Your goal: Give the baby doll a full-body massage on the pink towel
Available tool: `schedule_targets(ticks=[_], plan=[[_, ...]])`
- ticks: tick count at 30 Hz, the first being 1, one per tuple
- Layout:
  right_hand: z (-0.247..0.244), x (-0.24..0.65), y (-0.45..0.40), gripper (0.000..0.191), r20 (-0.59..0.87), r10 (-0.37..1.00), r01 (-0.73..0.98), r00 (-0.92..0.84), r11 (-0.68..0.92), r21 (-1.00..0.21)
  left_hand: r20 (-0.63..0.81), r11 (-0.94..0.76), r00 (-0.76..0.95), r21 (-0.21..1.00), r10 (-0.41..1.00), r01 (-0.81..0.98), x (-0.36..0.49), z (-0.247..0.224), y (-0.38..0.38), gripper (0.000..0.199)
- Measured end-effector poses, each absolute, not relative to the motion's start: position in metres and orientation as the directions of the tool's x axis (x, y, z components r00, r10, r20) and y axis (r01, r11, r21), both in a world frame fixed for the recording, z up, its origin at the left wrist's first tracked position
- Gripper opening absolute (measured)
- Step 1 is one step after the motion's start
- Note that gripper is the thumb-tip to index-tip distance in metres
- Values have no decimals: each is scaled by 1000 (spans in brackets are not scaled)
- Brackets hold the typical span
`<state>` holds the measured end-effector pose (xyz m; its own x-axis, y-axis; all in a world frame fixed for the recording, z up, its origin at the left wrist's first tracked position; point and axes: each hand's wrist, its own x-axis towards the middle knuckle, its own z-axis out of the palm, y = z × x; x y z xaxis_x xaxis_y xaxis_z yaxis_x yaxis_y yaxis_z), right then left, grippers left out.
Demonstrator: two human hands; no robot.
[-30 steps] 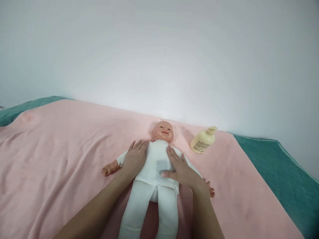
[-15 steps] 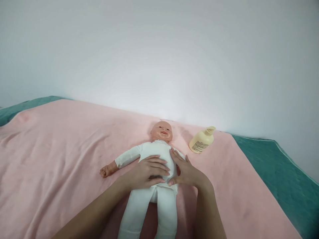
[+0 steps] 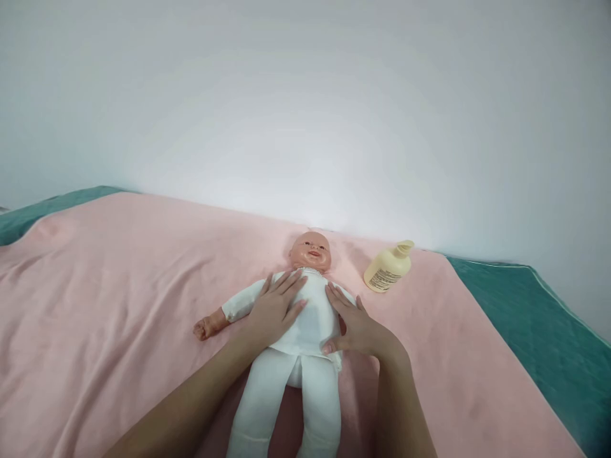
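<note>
A baby doll in white clothing lies on its back, its head away from me and its legs toward me. My left hand rests open on the left side of its chest, fingers pointing up toward the neck and thumb spread. Along the right side of the torso lies my right hand, also open, with fingertips near the doll's shoulder and thumb lower by the waist. The doll's arm on the right is mostly hidden behind this hand. Neither hand grips anything.
A pale yellow pump bottle stands right of the doll's head. Beneath is a wrinkled pink blanket, with a green cover showing at both sides. A plain white wall rises behind.
My left hand has moved up from across the doll's belly to its chest, turning from pointing right to pointing toward the head. My right hand has stayed in place.
</note>
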<state>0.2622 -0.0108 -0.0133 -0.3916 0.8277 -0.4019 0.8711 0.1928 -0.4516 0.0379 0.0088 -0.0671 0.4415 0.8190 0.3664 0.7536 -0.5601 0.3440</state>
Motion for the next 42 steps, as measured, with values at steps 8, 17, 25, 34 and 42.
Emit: schedule_targets(ticks=[8, 17, 25, 34, 42], plan=[[-6, 259, -17, 109, -395, 829, 875, -395, 210, -435, 430, -324, 194, 252, 882, 912, 29, -73, 16, 42], [16, 210, -44, 78, -243, 639, 619, -730, 468, -631, 389, -329, 221, 238, 895, 914, 22, -74, 18, 47], [2, 202, -32, 64, -187, 671, 625, -717, 501, -599, 392, -368, 247, 270, 886, 890, 17, -75, 19, 46], [-22, 204, -17, 69, -149, 854, 804, -498, 390, -449, 406, -353, 233, 253, 884, 901, 18, -79, 21, 45], [-27, 216, -8, 75, -200, 900, 851, -388, 266, -454, 395, -348, 237, 237, 887, 907, 18, -81, 23, 44]])
